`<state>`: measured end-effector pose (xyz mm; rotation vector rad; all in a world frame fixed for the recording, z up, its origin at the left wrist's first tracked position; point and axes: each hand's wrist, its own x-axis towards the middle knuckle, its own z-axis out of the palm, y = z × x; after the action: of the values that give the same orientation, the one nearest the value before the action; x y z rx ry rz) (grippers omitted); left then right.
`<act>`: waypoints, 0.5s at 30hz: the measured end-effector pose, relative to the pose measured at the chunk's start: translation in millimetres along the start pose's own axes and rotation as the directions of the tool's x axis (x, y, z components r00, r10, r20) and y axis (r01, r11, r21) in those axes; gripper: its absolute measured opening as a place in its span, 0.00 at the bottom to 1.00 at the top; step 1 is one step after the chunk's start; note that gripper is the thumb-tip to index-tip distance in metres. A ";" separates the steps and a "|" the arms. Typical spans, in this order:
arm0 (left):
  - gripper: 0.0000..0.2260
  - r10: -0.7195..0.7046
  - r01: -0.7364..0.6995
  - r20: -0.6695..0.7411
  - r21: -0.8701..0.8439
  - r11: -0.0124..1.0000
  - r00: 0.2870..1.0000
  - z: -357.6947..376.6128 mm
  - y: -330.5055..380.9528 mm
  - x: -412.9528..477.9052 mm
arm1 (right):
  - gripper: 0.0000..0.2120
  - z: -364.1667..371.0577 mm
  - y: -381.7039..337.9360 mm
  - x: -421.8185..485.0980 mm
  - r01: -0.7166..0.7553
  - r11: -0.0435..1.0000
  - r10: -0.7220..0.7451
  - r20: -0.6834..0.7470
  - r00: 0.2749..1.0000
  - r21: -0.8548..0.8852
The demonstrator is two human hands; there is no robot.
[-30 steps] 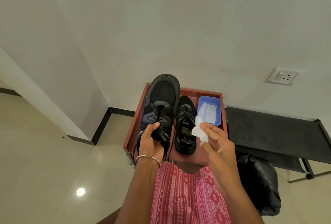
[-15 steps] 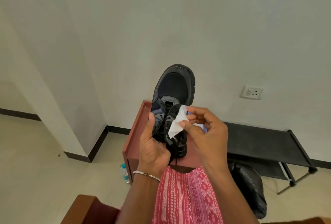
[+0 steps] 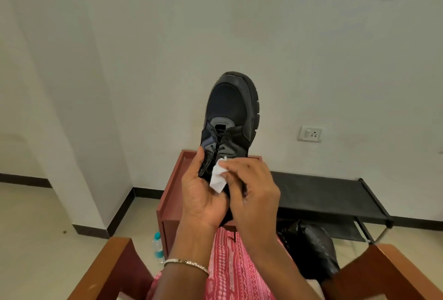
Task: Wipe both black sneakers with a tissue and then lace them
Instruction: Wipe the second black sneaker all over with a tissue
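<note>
A black sneaker [image 3: 231,112] is raised in front of me, toe pointing up and away, its top side with the laces facing me. My left hand [image 3: 202,194] grips it around the heel end from the left, thumb on the lace area. My right hand [image 3: 250,187] pinches a white tissue [image 3: 217,176] and holds it against the sneaker's tongue and laces. The second sneaker is hidden behind my hands.
A reddish-brown wooden table [image 3: 172,194] stands right behind the raised shoe. To its right is a black low rack [image 3: 323,194] with a black bag [image 3: 309,249] in front of it. A water bottle [image 3: 158,247] stands on the floor. Wooden chair arms [image 3: 105,268] frame my lap.
My left hand has lifted the sneaker off the table up toward me. My right hand brought the tissue from beside the blue tray onto the shoe's lace area.
</note>
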<state>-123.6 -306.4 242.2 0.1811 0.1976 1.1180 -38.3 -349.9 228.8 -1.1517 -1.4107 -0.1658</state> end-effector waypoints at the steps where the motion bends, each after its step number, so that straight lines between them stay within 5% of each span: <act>1: 0.23 -0.022 0.023 0.015 -0.019 1.000 1.000 -1.0 0.0 -2.3 | 0.14 -3.0 -3.9 -7.6 0.018 1.000 -0.018 0.019 1.000 -0.008; 5: 0.24 -0.033 0.034 0.050 -0.033 0.999 0.998 0.4 -4.1 -10.6 | 0.16 -19.0 -4.3 -10.1 0.100 0.994 -0.095 0.095 0.991 -0.045; 11: 0.20 0.066 -0.072 0.133 0.040 0.997 0.989 17.3 -22.9 -18.1 | 0.10 -32.2 8.7 56.6 0.202 0.947 -0.201 0.027 0.979 -0.250; 15: 0.18 0.088 -0.096 0.133 0.056 0.994 0.987 18.8 -22.0 -20.4 | 0.14 -40.3 -0.2 35.3 0.188 0.959 -0.164 0.126 0.978 -0.213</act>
<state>-108.4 -335.0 256.4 0.3204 0.1086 1.1880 -2.7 -359.7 267.6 -1.2316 -1.6219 -0.4038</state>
